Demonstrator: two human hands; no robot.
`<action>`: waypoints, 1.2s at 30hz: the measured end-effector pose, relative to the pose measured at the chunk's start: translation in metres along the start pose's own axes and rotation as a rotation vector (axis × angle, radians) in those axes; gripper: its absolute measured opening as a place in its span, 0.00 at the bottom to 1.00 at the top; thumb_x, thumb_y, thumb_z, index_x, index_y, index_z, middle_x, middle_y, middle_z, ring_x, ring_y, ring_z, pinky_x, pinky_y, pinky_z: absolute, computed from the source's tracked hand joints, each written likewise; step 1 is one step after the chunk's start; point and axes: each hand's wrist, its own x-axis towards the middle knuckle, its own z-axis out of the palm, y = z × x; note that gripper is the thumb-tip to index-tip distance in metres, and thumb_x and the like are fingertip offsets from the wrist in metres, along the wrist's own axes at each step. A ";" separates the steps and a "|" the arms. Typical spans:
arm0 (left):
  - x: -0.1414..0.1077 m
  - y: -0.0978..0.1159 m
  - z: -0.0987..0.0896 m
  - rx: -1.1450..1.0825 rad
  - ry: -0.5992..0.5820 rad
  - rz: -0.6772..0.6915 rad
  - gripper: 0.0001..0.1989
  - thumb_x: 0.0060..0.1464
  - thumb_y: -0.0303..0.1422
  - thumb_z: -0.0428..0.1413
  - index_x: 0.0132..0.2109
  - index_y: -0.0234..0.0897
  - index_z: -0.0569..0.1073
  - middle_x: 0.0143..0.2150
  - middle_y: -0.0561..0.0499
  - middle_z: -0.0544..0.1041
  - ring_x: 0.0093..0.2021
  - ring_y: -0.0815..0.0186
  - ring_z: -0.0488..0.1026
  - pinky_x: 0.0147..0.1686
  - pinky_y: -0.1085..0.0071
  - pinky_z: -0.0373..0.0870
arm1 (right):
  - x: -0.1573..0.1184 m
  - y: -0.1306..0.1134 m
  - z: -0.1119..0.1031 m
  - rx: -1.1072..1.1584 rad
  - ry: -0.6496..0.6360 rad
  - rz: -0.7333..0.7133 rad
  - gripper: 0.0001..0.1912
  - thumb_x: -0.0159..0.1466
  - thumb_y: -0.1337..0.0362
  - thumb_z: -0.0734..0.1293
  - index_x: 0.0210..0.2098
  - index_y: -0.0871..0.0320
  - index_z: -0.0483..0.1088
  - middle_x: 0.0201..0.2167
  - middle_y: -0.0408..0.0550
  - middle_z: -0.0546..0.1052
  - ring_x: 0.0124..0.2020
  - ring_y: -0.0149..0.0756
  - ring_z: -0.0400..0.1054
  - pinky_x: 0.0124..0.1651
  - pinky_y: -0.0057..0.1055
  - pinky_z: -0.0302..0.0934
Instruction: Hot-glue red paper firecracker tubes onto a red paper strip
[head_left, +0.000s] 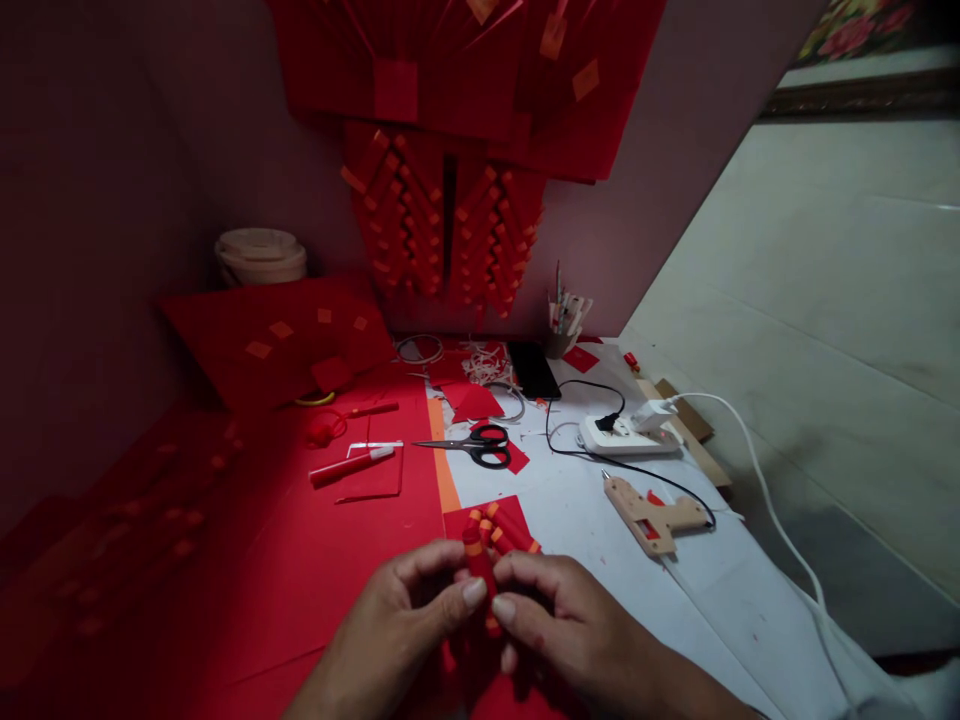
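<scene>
Between my two hands is a red paper tube (480,567) with orange bands near its ends, like a paper firecracker. My left hand (409,610) pinches it from the left with thumb and fingers. From the right, my right hand (562,620) grips the same tube, its thumb near the lower band. Just beyond my fingers, several more red tubes with orange ends (514,530) lie on a red paper square (517,505). Part of the held tube's underside is hidden by my fingers.
Black-handled scissors (476,446) lie beyond my hands. A glue gun (652,512) and a white power strip (628,436) with cables sit at right. A red marker (351,466) lies at left; a phone (534,370) and pen cup (564,325) stand farther back. Strung paper firecrackers (405,220) hang behind.
</scene>
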 end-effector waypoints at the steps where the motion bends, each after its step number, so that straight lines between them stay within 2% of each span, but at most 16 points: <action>1: 0.000 0.001 -0.001 0.007 0.013 0.004 0.14 0.46 0.39 0.72 0.37 0.37 0.81 0.31 0.49 0.80 0.33 0.61 0.76 0.37 0.66 0.72 | 0.001 0.001 0.000 -0.002 0.006 -0.011 0.11 0.67 0.57 0.65 0.37 0.59 0.73 0.23 0.41 0.72 0.24 0.29 0.66 0.28 0.25 0.58; 4: -0.001 0.005 -0.001 0.028 0.026 0.009 0.14 0.45 0.38 0.72 0.38 0.38 0.82 0.31 0.49 0.81 0.34 0.60 0.77 0.39 0.65 0.73 | 0.006 0.004 0.000 -0.005 0.052 -0.087 0.11 0.68 0.60 0.64 0.41 0.59 0.76 0.28 0.43 0.74 0.28 0.31 0.70 0.32 0.27 0.62; 7: -0.002 0.009 0.003 -0.040 0.017 0.008 0.15 0.46 0.38 0.72 0.40 0.39 0.81 0.34 0.47 0.82 0.35 0.59 0.78 0.41 0.63 0.74 | 0.005 0.002 0.000 -0.062 0.143 -0.149 0.11 0.68 0.64 0.64 0.45 0.56 0.77 0.30 0.43 0.76 0.29 0.32 0.70 0.34 0.29 0.64; 12: -0.007 0.012 0.010 -0.126 0.024 -0.071 0.18 0.48 0.38 0.72 0.46 0.40 0.80 0.37 0.46 0.82 0.38 0.58 0.80 0.42 0.61 0.75 | -0.023 -0.014 -0.010 -0.292 0.341 -0.215 0.10 0.68 0.64 0.64 0.44 0.51 0.77 0.37 0.43 0.79 0.36 0.34 0.72 0.37 0.30 0.66; 15: -0.009 0.014 0.011 -0.111 0.066 -0.127 0.20 0.44 0.38 0.74 0.43 0.38 0.79 0.36 0.45 0.82 0.36 0.58 0.80 0.39 0.62 0.76 | -0.047 -0.009 -0.042 -0.554 0.454 -0.241 0.11 0.71 0.62 0.62 0.45 0.51 0.76 0.42 0.46 0.80 0.44 0.38 0.74 0.46 0.35 0.68; 17: -0.010 0.016 0.013 -0.115 0.117 -0.172 0.22 0.42 0.39 0.75 0.42 0.38 0.78 0.34 0.46 0.82 0.33 0.58 0.80 0.36 0.63 0.77 | -0.058 0.007 -0.075 -0.840 0.606 -0.280 0.13 0.71 0.62 0.60 0.48 0.54 0.75 0.45 0.51 0.80 0.48 0.43 0.74 0.51 0.41 0.69; 19: -0.011 0.018 0.016 -0.114 0.178 -0.204 0.25 0.39 0.39 0.76 0.43 0.38 0.78 0.33 0.46 0.82 0.31 0.58 0.80 0.33 0.63 0.77 | -0.064 0.027 -0.111 -1.151 0.739 -0.250 0.16 0.70 0.65 0.57 0.49 0.59 0.75 0.47 0.58 0.79 0.49 0.49 0.73 0.52 0.48 0.68; 20: -0.012 0.018 0.017 -0.113 0.209 -0.205 0.26 0.38 0.39 0.76 0.43 0.38 0.78 0.34 0.46 0.83 0.31 0.58 0.80 0.32 0.64 0.77 | -0.065 0.037 -0.127 -1.195 0.762 -0.227 0.17 0.69 0.68 0.57 0.49 0.61 0.75 0.48 0.62 0.78 0.50 0.52 0.72 0.53 0.52 0.67; 22: -0.012 0.018 0.019 -0.127 0.227 -0.187 0.24 0.39 0.38 0.76 0.43 0.37 0.78 0.34 0.46 0.82 0.31 0.58 0.80 0.32 0.63 0.77 | -0.066 0.054 -0.150 -1.230 0.761 -0.202 0.19 0.66 0.71 0.57 0.51 0.63 0.74 0.50 0.64 0.76 0.53 0.55 0.70 0.55 0.56 0.65; 24: -0.011 0.017 0.020 -0.175 0.194 -0.169 0.20 0.43 0.37 0.74 0.42 0.37 0.78 0.33 0.47 0.81 0.29 0.59 0.79 0.30 0.64 0.76 | -0.065 0.065 -0.162 -1.246 0.706 -0.196 0.21 0.64 0.73 0.58 0.53 0.61 0.74 0.51 0.62 0.76 0.53 0.55 0.70 0.56 0.55 0.65; 27: -0.011 0.017 0.020 -0.221 0.145 -0.183 0.17 0.45 0.35 0.73 0.41 0.38 0.78 0.32 0.47 0.81 0.26 0.62 0.77 0.28 0.67 0.73 | -0.063 0.072 -0.166 -1.243 0.617 -0.206 0.26 0.62 0.75 0.58 0.57 0.58 0.72 0.50 0.58 0.77 0.52 0.51 0.71 0.54 0.51 0.66; 30: -0.011 0.019 0.018 -0.194 0.139 -0.191 0.17 0.46 0.34 0.72 0.42 0.38 0.78 0.30 0.48 0.80 0.25 0.64 0.76 0.27 0.69 0.72 | -0.061 0.075 -0.165 -1.219 0.581 -0.222 0.30 0.60 0.75 0.58 0.62 0.59 0.67 0.49 0.58 0.77 0.52 0.51 0.70 0.55 0.52 0.65; 33: -0.011 0.018 0.016 -0.164 0.142 -0.179 0.17 0.47 0.35 0.72 0.43 0.38 0.78 0.32 0.48 0.81 0.27 0.62 0.78 0.29 0.67 0.73 | -0.062 0.076 -0.166 -1.172 0.562 -0.241 0.34 0.57 0.74 0.60 0.64 0.59 0.66 0.49 0.58 0.76 0.52 0.51 0.69 0.56 0.52 0.64; 36: -0.011 0.017 0.014 -0.150 0.155 -0.171 0.18 0.47 0.36 0.72 0.44 0.38 0.78 0.34 0.47 0.81 0.30 0.61 0.79 0.33 0.65 0.75 | -0.065 0.072 -0.166 -1.098 0.571 -0.256 0.34 0.57 0.73 0.60 0.63 0.60 0.66 0.48 0.58 0.76 0.50 0.50 0.70 0.56 0.51 0.65</action>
